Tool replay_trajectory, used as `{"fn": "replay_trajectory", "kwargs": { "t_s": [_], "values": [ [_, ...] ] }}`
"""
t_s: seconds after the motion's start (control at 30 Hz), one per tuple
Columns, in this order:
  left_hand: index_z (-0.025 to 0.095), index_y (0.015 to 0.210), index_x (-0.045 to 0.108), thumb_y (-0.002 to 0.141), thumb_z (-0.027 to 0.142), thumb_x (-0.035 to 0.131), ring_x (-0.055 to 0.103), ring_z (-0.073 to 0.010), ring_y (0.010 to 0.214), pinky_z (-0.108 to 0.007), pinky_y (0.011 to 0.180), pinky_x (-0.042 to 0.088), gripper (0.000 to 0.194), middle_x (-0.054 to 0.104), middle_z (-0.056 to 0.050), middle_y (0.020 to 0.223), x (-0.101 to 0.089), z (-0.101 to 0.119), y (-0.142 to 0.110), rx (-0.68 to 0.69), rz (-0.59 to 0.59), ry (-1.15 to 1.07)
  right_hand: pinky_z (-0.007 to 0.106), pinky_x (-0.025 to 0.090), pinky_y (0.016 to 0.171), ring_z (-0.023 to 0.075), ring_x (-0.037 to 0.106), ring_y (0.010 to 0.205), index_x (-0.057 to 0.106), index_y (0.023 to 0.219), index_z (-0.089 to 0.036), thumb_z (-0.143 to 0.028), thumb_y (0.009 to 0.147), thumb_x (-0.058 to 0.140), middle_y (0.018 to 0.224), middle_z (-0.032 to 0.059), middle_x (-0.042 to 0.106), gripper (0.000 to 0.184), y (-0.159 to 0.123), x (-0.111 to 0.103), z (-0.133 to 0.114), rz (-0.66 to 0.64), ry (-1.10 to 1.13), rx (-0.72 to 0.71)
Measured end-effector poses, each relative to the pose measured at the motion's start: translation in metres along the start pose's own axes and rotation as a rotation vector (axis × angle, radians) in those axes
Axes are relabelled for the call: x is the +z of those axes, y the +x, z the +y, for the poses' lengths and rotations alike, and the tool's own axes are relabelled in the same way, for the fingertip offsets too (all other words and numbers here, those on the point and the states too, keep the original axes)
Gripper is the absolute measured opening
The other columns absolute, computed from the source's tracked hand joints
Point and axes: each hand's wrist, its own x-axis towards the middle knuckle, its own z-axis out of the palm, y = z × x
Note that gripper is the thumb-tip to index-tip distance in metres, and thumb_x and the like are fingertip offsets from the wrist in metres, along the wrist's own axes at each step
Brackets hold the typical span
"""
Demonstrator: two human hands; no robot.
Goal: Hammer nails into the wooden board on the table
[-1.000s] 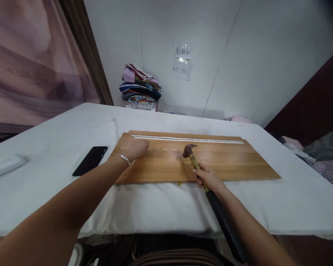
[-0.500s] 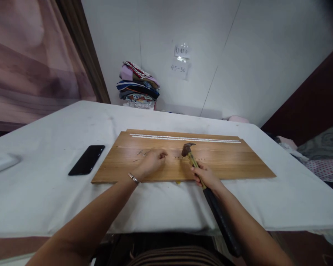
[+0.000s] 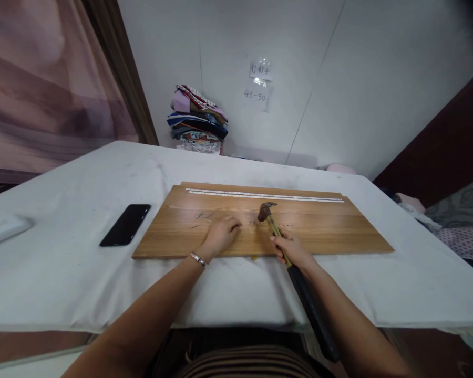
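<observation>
A long wooden board lies on a table covered in white cloth. My right hand grips a hammer by its yellow shaft; the rusty hammer head rests on the board beside a short row of small nail points. The hammer's black grip runs back along my forearm. My left hand rests on the board just left of the hammer head, its fingertips pinched together; what is between them is too small to see. A few loose nails lie on the board further left.
A white strip runs along the board's far edge. A black phone lies left of the board, and a white object sits at the table's left edge. Folded clothes are stacked against the wall under paper notes.
My left hand left the loose nails and moved right along the board, ending with pinched fingers close to the hammer head. The right hand and hammer barely moved.
</observation>
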Motion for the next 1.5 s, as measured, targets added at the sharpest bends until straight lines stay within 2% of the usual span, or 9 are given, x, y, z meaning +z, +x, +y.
{"fn": "replay_trajectory", "kwargs": {
  "t_s": [0.17, 0.4, 0.6, 0.87, 1.13, 1.37, 1.5],
  "values": [
    [0.023, 0.101, 0.078, 0.092, 0.019, 0.056, 0.071, -0.0223, 0.104, -0.034, 0.094, 0.053, 0.024, 0.079, -0.005, 0.109, 0.001, -0.001, 0.0, -0.044, -0.005, -0.013, 0.02, 0.028, 0.031, 0.007, 0.033, 0.031, 0.041, 0.077, -0.027, -0.049, 0.066, 0.068, 0.042, -0.0132, 0.043, 0.037, 0.0, 0.001, 0.003, -0.016, -0.013, 0.007],
    [0.022, 0.091, 0.074, 0.087, 0.019, 0.06, 0.07, -0.0207, 0.088, -0.031, 0.08, 0.052, 0.015, 0.078, -0.003, 0.093, 0.001, 0.0, 0.001, -0.137, 0.035, -0.058, 0.02, 0.028, 0.032, 0.0071, 0.036, 0.031, 0.042, 0.078, -0.026, -0.048, 0.067, 0.067, 0.044, -0.0131, 0.044, 0.035, -0.005, 0.001, -0.005, -0.008, -0.029, -0.01],
    [0.022, 0.081, 0.068, 0.084, 0.02, 0.061, 0.068, -0.0199, 0.081, -0.03, 0.072, 0.049, 0.007, 0.074, -0.002, 0.086, 0.005, -0.004, 0.005, -0.195, 0.035, -0.101, 0.021, 0.026, 0.032, 0.0071, 0.033, 0.03, 0.041, 0.073, -0.027, -0.05, 0.065, 0.067, 0.041, -0.012, 0.041, 0.035, 0.002, 0.0, 0.002, -0.027, -0.044, 0.002],
    [0.022, 0.081, 0.067, 0.085, 0.021, 0.061, 0.066, -0.0192, 0.082, -0.03, 0.075, 0.049, 0.007, 0.073, -0.002, 0.087, 0.003, -0.006, 0.005, -0.166, 0.054, -0.13, 0.021, 0.029, 0.033, 0.0074, 0.037, 0.032, 0.042, 0.077, -0.026, -0.047, 0.067, 0.067, 0.045, -0.0121, 0.044, 0.034, -0.004, 0.0, -0.005, 0.003, -0.032, -0.017],
    [0.021, 0.083, 0.071, 0.087, 0.025, 0.059, 0.068, -0.0201, 0.086, -0.031, 0.08, 0.052, 0.013, 0.075, -0.003, 0.089, 0.011, -0.018, 0.008, -0.129, 0.089, -0.233, 0.021, 0.027, 0.031, 0.0071, 0.032, 0.029, 0.041, 0.074, -0.027, -0.049, 0.066, 0.066, 0.04, -0.0126, 0.042, 0.034, 0.002, 0.001, 0.004, -0.007, -0.033, -0.008],
    [0.022, 0.091, 0.076, 0.087, 0.028, 0.06, 0.073, -0.0239, 0.095, -0.035, 0.088, 0.055, 0.018, 0.08, -0.004, 0.1, 0.01, -0.017, 0.008, -0.181, 0.09, -0.287, 0.021, 0.028, 0.031, 0.0077, 0.036, 0.031, 0.045, 0.08, -0.026, -0.047, 0.065, 0.066, 0.043, -0.0135, 0.044, 0.033, -0.006, 0.002, -0.005, 0.024, -0.014, -0.025],
    [0.022, 0.094, 0.077, 0.087, 0.028, 0.06, 0.074, -0.0243, 0.095, -0.036, 0.088, 0.056, 0.019, 0.081, -0.005, 0.101, 0.011, -0.017, 0.008, -0.197, 0.097, -0.302, 0.021, 0.027, 0.032, 0.0073, 0.034, 0.029, 0.043, 0.077, -0.026, -0.049, 0.064, 0.066, 0.041, -0.0137, 0.042, 0.035, -0.004, 0.004, -0.003, 0.003, -0.029, 0.011]
  ]
}}
